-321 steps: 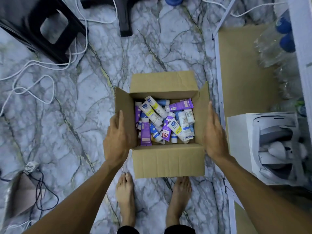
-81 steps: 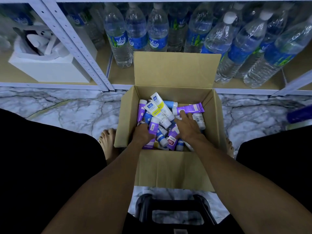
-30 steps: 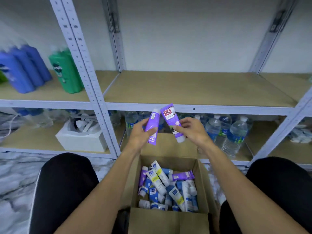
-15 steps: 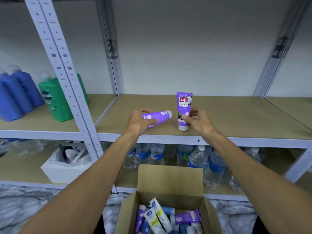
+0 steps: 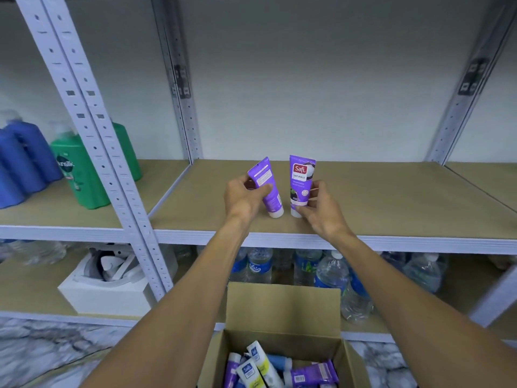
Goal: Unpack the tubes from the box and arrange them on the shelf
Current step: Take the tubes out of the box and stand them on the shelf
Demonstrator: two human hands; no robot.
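Note:
Two purple tubes stand cap-down on the wooden shelf. My left hand grips the left purple tube, which leans to the left with its back label facing me. My right hand pinches the lower part of the right purple tube, upright, its Safi label facing me. The two caps are nearly touching. Below, the open cardboard box holds several more white, blue and purple tubes.
Blue bottles and a green shampoo bottle stand on the neighbouring shelf at left, beyond a perforated grey upright. Water bottles fill the shelf below. A white foam box sits lower left.
My left hand has turned its tube from lying sideways to cap-down on the shelf beside the right tube. The right tube still stands in place, held by my right hand.

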